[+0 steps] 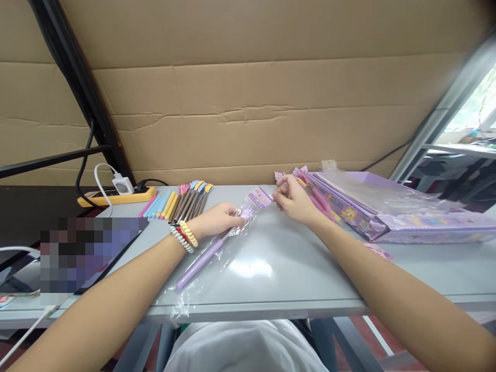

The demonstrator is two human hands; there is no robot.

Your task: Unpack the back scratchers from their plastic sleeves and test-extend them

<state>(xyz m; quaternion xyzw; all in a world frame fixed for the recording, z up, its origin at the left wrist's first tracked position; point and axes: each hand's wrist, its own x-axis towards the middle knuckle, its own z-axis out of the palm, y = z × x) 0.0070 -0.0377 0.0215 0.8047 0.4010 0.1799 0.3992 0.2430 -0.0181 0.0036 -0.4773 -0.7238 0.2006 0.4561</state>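
A purple-handled utensil [201,262] lies in a clear plastic sleeve [217,258] on the grey table [294,268]. My left hand [217,219], with bead bracelets at the wrist, is closed on the sleeve near its upper end. My right hand [292,199] pinches the sleeve's purple printed header flap [260,197] between thumb and fingers. The two hands are a short way apart, with the flap between them.
A row of loose utensils with coloured handles [180,204] lies at the back of the table. A yellow power strip with a white charger [116,194] sits at the left. A purple box under clear bags [391,212] is at the right. A dark tablet [96,248] lies left.
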